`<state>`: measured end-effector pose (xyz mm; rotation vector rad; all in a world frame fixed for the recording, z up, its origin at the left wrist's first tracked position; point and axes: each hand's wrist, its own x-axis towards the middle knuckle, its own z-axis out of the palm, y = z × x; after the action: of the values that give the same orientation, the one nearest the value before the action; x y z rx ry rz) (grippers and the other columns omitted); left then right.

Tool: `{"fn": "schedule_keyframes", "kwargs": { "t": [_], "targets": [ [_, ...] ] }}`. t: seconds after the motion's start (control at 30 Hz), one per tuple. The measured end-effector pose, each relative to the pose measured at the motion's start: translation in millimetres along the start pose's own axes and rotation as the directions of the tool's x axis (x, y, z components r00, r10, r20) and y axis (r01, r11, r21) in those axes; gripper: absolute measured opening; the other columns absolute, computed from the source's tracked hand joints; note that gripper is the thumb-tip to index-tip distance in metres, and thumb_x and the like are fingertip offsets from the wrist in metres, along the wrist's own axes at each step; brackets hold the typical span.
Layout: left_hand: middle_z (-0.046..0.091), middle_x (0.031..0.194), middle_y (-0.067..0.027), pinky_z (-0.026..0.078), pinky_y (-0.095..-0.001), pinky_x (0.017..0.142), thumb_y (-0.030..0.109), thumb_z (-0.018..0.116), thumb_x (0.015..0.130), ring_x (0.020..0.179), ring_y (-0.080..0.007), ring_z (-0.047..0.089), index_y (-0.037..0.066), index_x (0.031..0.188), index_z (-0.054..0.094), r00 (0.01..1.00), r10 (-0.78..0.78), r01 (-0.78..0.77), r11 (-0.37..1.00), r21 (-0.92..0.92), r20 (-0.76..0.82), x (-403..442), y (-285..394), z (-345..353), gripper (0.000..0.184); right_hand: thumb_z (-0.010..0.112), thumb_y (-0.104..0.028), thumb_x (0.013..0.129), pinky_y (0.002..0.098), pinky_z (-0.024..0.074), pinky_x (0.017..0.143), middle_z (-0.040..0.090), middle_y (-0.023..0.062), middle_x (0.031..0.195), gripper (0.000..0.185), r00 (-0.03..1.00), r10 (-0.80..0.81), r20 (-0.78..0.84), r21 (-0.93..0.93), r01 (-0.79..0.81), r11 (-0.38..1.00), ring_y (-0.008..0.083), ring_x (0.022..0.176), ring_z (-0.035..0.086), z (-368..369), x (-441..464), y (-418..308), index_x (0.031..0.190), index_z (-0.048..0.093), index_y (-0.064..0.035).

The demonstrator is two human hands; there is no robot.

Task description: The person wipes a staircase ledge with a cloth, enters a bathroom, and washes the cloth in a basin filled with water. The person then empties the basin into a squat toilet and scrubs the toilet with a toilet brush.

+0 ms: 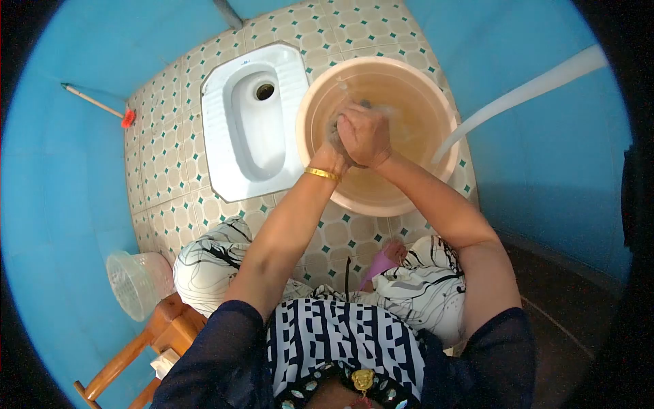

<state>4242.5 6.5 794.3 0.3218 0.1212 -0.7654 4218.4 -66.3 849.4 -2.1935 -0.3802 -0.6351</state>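
Observation:
Both hands are together over a large pale pink basin [446,112] of cloudy brown water. My right hand [368,134] is closed, its fingers wrapped round a wet grey bundle that looks like a cloth [334,129]. Just below and to its left, my left hand [334,158] presses against the same bundle; its fingers are mostly hidden behind the right hand. A gold bracelet [322,174] circles the left wrist. Small dark bits of the bundle show beyond the right knuckles, near the water.
Left of the basin a white squat toilet [225,136] is set in the tiled floor. A white hose [524,92] reaches the basin's right rim. A red-headed brush [128,118] leans on the blue wall, with a plastic bin [129,286] and wooden chair [174,327] at lower left.

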Motion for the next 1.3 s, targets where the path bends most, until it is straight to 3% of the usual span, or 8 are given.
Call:
{"fn": "schedule_keyframes", "kwargs": {
  "t": [0.17, 0.53, 0.63, 0.67, 0.97, 1.03, 1.23, 1.3],
  "targets": [
    [0.052, 0.104, -0.0046, 0.041, -0.0334, 0.082, 0.031, 0.042, 0.083, 0.095, -0.0174, 0.05, 0.009, 0.102, 0.051, 0.957, 0.053, -0.03, 0.996, 0.083, -0.284, -0.5, -20.0, 21.7, 0.031, 0.04, -0.028, 0.077, 0.0411, 0.0441, 0.054, 0.057, 0.0175, 0.069, 0.032, 0.922, 0.3, 0.245, -0.605, -0.097, 0.79, 0.0349, 0.059, 0.055, -21.9, 14.9, 55.1, 0.066, 0.057, -0.0031],
    [0.051, 0.104, -0.0095, 0.039, -0.0407, 0.085, 0.024, 0.045, 0.081, 0.099, -0.0227, 0.047, 0.005, 0.107, 0.046, 0.821, 0.379, -0.129, 0.852, 0.507, -0.428, 0.9, -9.7, -22.6, 0.032, 0.041, -0.016, 0.079, 0.0395, 0.0318, 0.088, 0.045, 0.0255, 0.109, 0.037, 0.706, 0.687, -0.17, -0.363, -0.693, 0.623, 0.038, 0.102, 0.042, 22.0, -89.7, 176.4, 0.109, 0.042, 0.0047],
    [0.041, 0.11, -0.0134, 0.034, -0.0415, 0.088, 0.023, 0.047, 0.079, 0.105, -0.0254, 0.038, 0.006, 0.114, 0.035, 0.811, 0.138, 0.112, 0.918, 0.381, -0.569, 8.2, -47.5, -94.4, 0.04, 0.048, -0.016, 0.075, 0.0384, 0.0317, 0.089, 0.038, 0.0195, 0.121, 0.047, 0.469, 0.794, 0.388, -0.023, -0.856, 0.517, 0.0308, 0.108, 0.041, 19.7, -87.4, 133.2, 0.117, 0.037, 0.0017],
    [0.03, 0.116, -0.0147, 0.03, -0.0416, 0.091, 0.024, 0.048, 0.078, 0.11, -0.027, 0.03, 0.008, 0.118, 0.026, 0.788, 0.127, 0.139, 0.916, 0.375, -0.603, 8.0, -49.8, -90.8, 0.048, 0.052, -0.017, 0.072, 0.0351, 0.0349, 0.084, 0.046, 0.0151, 0.112, 0.044, 0.178, 0.787, 0.59, 0.124, -0.984, 0.13, 0.0252, 0.1, 0.045, 0.1, -58.6, 82.3, 0.111, 0.043, 0.0001],
    [0.0, 0.137, -0.0148, 0.016, -0.0441, 0.099, 0.035, 0.045, 0.08, 0.125, -0.0297, 0.009, 0.022, 0.133, -0.005, 0.747, 0.139, 0.095, 0.946, 0.311, -0.65, 0.6, -35.5, -72.2, 0.074, 0.05, -0.021, 0.073, 0.0346, 0.0412, 0.072, 0.051, 0.0092, 0.094, 0.033, 0.904, 0.428, 0.019, -0.662, -0.309, 0.683, 0.0224, 0.088, 0.048, 30.1, -105.3, 194.7, 0.1, 0.049, -0.0014],
    [0.016, 0.134, -0.0128, 0.017, -0.0452, 0.098, 0.042, 0.043, 0.079, 0.119, -0.0294, 0.023, 0.02, 0.132, 0.005, 0.839, -0.012, 0.058, 0.996, 0.068, -0.545, 3.9, -35.1, -73.9, 0.069, 0.047, -0.017, 0.071, 0.0346, 0.0404, 0.073, 0.048, 0.007, 0.094, 0.031, 0.418, 0.786, 0.455, 0.186, -0.908, 0.376, 0.0218, 0.089, 0.045, 42.4, -105.0, 186.8, 0.099, 0.048, -0.0055],
    [0.053, 0.102, -0.0088, 0.039, -0.0375, 0.081, 0.052, 0.032, 0.082, 0.092, -0.0208, 0.049, 0.008, 0.107, 0.049, 0.872, -0.062, 0.013, 0.994, -0.105, -0.486, -2.9, -8.4, -54.3, 0.053, 0.039, -0.004, 0.059, 0.0285, 0.0369, 0.069, 0.042, 0.0027, 0.077, 0.02, 0.469, 0.675, 0.57, 0.587, -0.807, 0.066, 0.0173, 0.073, 0.041, 19.0, -28.9, 12.0, 0.078, 0.044, -0.0087],
    [0.053, 0.1, -0.0097, 0.037, -0.0378, 0.082, 0.049, 0.032, 0.082, 0.091, -0.0223, 0.049, 0.009, 0.102, 0.051, 1.0, 0.015, -0.011, 0.985, -0.174, 0.02, -8.4, 1.3, -47.4, 0.049, 0.041, -0.004, 0.061, 0.0287, 0.0364, 0.066, 0.042, 0.0033, 0.075, 0.016, 0.609, 0.556, 0.565, 0.552, -0.78, 0.293, 0.0181, 0.071, 0.042, 12.0, -23.9, -9.9, 0.077, 0.044, -0.007]
  ]
}}
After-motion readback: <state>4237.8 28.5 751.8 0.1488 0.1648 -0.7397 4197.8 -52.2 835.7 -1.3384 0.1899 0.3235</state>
